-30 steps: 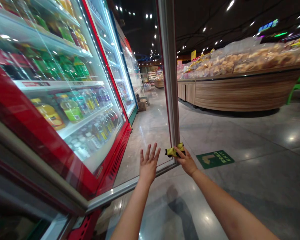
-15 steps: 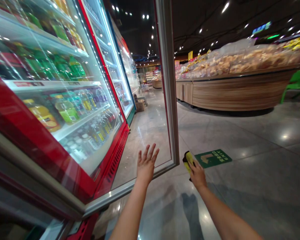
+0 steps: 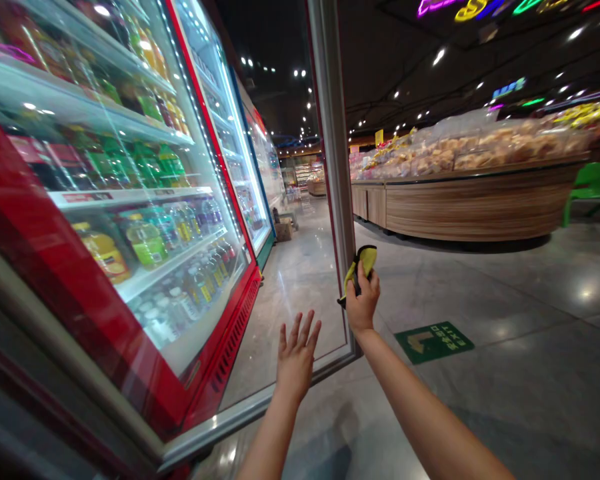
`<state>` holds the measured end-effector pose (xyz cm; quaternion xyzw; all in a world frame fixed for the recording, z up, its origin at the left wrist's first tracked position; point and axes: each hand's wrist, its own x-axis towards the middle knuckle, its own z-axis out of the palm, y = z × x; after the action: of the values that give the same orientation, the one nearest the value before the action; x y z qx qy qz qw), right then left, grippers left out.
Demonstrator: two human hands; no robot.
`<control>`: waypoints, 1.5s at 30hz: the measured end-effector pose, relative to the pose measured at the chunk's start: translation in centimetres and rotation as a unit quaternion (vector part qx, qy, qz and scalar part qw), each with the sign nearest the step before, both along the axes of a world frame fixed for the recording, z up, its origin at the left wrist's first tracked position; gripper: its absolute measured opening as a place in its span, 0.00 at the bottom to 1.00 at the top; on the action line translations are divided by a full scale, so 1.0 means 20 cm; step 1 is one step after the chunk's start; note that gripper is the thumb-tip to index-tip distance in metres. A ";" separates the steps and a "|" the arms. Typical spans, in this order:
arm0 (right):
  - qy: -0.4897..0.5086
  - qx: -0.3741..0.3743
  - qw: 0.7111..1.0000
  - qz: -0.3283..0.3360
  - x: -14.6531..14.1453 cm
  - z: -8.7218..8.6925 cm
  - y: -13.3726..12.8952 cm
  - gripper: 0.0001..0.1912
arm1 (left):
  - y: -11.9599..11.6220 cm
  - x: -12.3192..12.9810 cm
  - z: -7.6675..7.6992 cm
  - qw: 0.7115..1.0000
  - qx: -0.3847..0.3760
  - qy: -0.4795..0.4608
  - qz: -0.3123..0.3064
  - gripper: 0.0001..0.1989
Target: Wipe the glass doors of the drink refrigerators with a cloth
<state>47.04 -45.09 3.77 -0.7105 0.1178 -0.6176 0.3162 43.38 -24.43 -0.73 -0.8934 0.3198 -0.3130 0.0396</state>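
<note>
A glass door [image 3: 280, 280] with a grey metal frame [image 3: 337, 173] stands swung out from a red drinks fridge [image 3: 220, 347]. My left hand [image 3: 296, 360] is spread with its fingers apart at the lower part of the glass, near the bottom rail; whether the palm presses on it I cannot tell. My right hand [image 3: 364, 300] grips a yellow cloth with black edging [image 3: 365, 257] at the door's outer upright, low down. The cloth is folded about the frame's edge, and part of it is hidden behind the fingers.
Bottles [image 3: 145, 240] fill the lit fridge shelves on the left, seen through glass. A wood-clad display counter [image 3: 470, 210] heaped with bagged food curves along the right. A green exit sign [image 3: 434, 342] lies on the grey floor, and a green chair [image 3: 593, 180] stands far right.
My right hand has risen with the cloth and moved left onto the door's outer upright. My left hand stays spread at the glass. The view has tilted up slightly.
</note>
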 end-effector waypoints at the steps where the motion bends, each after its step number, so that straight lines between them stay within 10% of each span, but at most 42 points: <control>1: -0.004 -0.025 1.000 0.001 0.01 0.08 -0.01 0.28 | 0.00 -0.01 0.01 1.000 -0.007 -0.027 -0.003 0.41; 7: -0.016 -0.205 0.978 -0.027 0.04 0.47 -0.07 0.27 | -0.06 0.06 0.28 0.988 -0.045 -0.145 -0.020 0.40; 17: -0.021 -0.407 0.906 -0.110 0.12 1.00 -0.15 0.28 | -0.27 0.40 1.17 0.966 -0.076 -0.240 -0.065 0.36; 27: -0.031 -0.402 0.915 -0.033 0.28 2.11 -0.18 0.21 | -0.38 0.57 2.09 0.964 -0.075 -0.249 -0.053 0.39; 45: -0.057 -0.385 0.920 -0.046 0.20 3.81 -0.08 0.23 | -0.28 0.50 3.78 0.949 -0.056 -0.303 -0.064 0.35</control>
<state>51.11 -46.73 79.95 -0.7348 -0.1146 -0.6685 -0.0040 53.44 -30.13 74.89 -0.7349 0.3314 -0.5882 0.0642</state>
